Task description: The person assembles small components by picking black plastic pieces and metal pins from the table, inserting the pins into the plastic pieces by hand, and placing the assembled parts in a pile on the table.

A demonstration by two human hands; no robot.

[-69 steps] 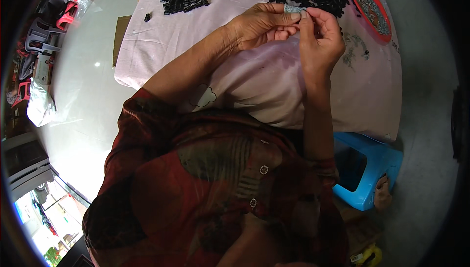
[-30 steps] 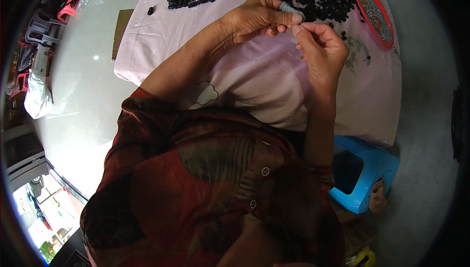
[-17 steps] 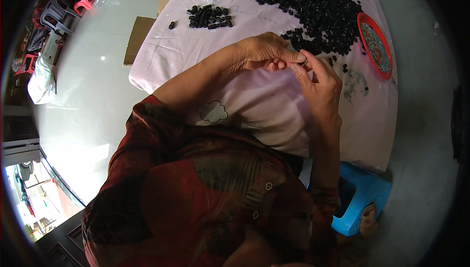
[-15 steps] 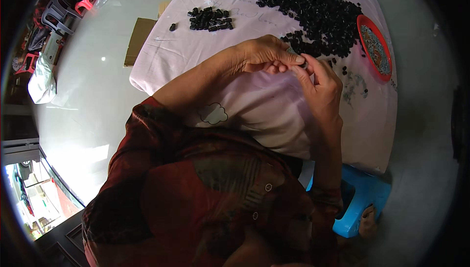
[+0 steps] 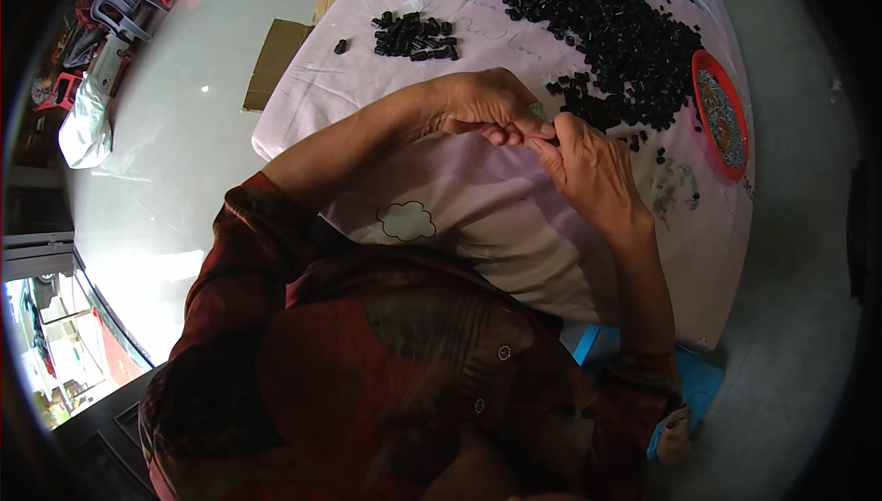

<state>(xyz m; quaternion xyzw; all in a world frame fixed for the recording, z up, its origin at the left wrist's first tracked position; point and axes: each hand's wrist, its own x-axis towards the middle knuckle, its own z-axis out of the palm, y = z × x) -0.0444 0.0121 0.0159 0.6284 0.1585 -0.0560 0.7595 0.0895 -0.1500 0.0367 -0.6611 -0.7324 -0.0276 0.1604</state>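
Observation:
In front of me, my left hand and my right hand meet fingertip to fingertip above a pink cloth. Both pinch a small black part, mostly covered by the fingers and thumbs. Just beyond the right hand spreads a large heap of similar short black parts. Farther left lies a smaller group of black parts, with a single black piece apart from it. Thin tiny pieces are scattered to the right of my right hand.
A red basin holding many small metallic pieces stands at the cloth's right edge. A blue stool is partly hidden below my right arm. Cardboard lies on the floor past the left edge; chairs and a white bag are farther left.
The whole view has shifted slightly. My right hand has turned, its back now facing up more, and the fingers cover more of the black part. The hands remain together.

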